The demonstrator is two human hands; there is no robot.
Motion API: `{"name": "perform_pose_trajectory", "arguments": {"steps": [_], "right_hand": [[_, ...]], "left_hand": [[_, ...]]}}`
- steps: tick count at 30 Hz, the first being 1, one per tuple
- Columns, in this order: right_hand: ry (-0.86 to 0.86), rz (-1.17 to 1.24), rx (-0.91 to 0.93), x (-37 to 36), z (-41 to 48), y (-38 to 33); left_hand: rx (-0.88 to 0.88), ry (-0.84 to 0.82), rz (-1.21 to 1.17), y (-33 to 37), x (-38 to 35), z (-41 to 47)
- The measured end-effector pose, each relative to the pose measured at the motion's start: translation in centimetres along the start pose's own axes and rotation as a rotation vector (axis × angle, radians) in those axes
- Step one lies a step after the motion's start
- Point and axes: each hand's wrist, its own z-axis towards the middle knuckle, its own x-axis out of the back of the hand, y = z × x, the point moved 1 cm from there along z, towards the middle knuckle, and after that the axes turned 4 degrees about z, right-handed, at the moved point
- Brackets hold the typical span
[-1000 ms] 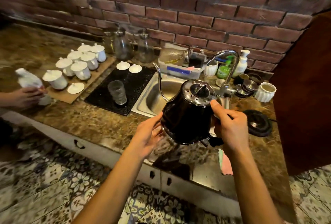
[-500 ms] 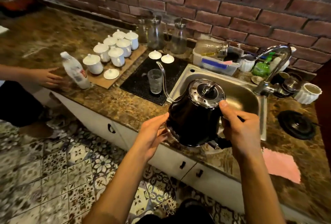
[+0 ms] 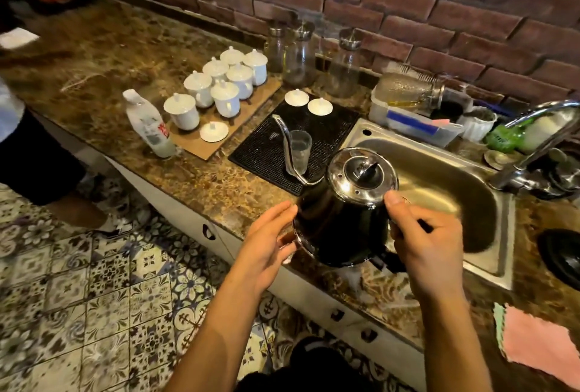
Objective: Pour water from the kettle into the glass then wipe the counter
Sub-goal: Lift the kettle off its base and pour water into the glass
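A black gooseneck kettle (image 3: 339,222) with a shiny steel lid hangs in the air over the counter's front edge, left of the sink. My right hand (image 3: 423,241) grips its handle, thumb up by the lid rim. My left hand (image 3: 270,238) rests flat against the kettle's lower left side, fingers apart. The thin spout curves up and to the left, and its tip is just left of an empty clear glass (image 3: 299,151) standing on a black mat (image 3: 332,128). A pink cloth (image 3: 543,347) lies on the counter at the lower right.
A steel sink (image 3: 439,181) with a tap (image 3: 539,134) is right of the mat. White lidded cups (image 3: 224,84) stand on a board, a plastic bottle (image 3: 149,126) beside them. Glass jars line the brick wall. The kettle's black base (image 3: 561,250) sits far right. Another person stands at the left.
The kettle has moved left toward the glass, both hands with it. The other person has let go of the plastic bottle and drawn the hand away.
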Motion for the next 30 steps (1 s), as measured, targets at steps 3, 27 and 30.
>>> {"name": "perform_pose_trajectory", "arguments": {"steps": [3,27,30], "right_hand": [[0.024,-0.022,-0.015,-0.5,1.9,0.5],[0.190,-0.160,-0.219,-4.7,7.9,3.4],[0.251,-0.203,-0.226,-5.8,7.6,3.5]], "left_hand": [[0.003,-0.019,0.013,1.1,-0.4,2.0],[0.351,-0.093,0.085,3.9,-2.3,12.3],[0.393,-0.150,0.122,4.5,-2.1,13.5]]}}
